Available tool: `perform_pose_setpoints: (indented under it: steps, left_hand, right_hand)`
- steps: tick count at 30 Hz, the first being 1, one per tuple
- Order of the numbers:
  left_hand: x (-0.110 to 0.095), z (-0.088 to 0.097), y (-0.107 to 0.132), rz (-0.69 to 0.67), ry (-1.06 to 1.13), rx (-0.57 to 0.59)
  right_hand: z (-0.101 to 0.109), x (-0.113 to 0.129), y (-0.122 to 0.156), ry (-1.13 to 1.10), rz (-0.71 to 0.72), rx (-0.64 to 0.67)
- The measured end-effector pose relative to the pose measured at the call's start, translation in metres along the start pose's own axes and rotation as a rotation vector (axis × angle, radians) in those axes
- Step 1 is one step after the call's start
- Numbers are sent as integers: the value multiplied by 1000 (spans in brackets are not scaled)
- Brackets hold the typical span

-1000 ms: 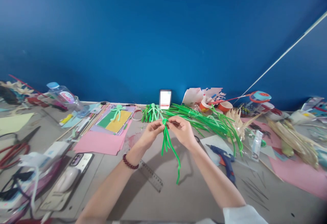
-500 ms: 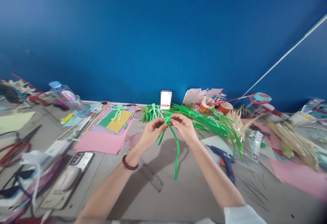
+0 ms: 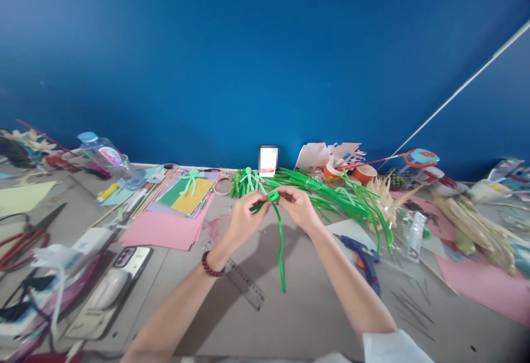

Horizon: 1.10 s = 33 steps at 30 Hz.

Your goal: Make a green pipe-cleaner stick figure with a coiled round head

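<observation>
My left hand (image 3: 241, 218) and my right hand (image 3: 298, 208) meet above the middle of the grey table (image 3: 306, 308). Both pinch a green pipe cleaner (image 3: 280, 244) at a small loop near its top. Its long tail hangs down between my wrists. A short end sticks out toward my left fingers. My left wrist wears a dark red bead bracelet (image 3: 210, 266). Behind my hands lie finished green pipe-cleaner figures (image 3: 247, 180) and a pile of loose green pipe cleaners (image 3: 339, 197).
A clear ruler (image 3: 245, 284) lies under my left forearm, a blue glue gun (image 3: 362, 261) right of my right arm. Pink paper (image 3: 165, 230), a phone (image 3: 130, 261), red scissors (image 3: 25, 236) and a plastic bottle (image 3: 103, 156) are on the left. Straw-coloured stalks (image 3: 476, 227) lie right.
The hanging bundle of green strands has been wound into a loop at the top, leaving one long tail. My hands have moved slightly up and closer together.
</observation>
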<state>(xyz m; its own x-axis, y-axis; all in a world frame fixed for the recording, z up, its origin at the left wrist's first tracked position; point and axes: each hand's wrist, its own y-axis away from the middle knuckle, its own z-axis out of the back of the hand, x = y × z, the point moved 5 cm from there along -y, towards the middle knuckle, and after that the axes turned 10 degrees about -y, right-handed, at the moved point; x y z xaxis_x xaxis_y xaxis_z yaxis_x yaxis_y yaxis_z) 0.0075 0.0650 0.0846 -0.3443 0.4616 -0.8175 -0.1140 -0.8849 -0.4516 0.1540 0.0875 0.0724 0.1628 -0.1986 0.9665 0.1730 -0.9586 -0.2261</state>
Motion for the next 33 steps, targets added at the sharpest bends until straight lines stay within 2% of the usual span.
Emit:
perform_pose_setpoints:
  steps: [7,11,19,23,28,33]
  left_hand:
    - [-8,1,3,-165,-171,-19]
    - [-12,2,4,-260,-303,-28]
    - [-14,4,5,-313,-365,-37]
    - [-13,5,4,-356,-396,-59]
    - [-17,5,7,-462,-553,-129]
    - [-20,5,10,-494,-673,-173]
  right_hand:
    - [1,6,1,128,84,23]
    - [0,5,2,123,102,23]
    - [-4,12,5,184,186,9]
    - [-3,10,3,100,143,36]
    - [-5,11,2,-52,79,91]
    - [-2,19,5,-15,111,78]
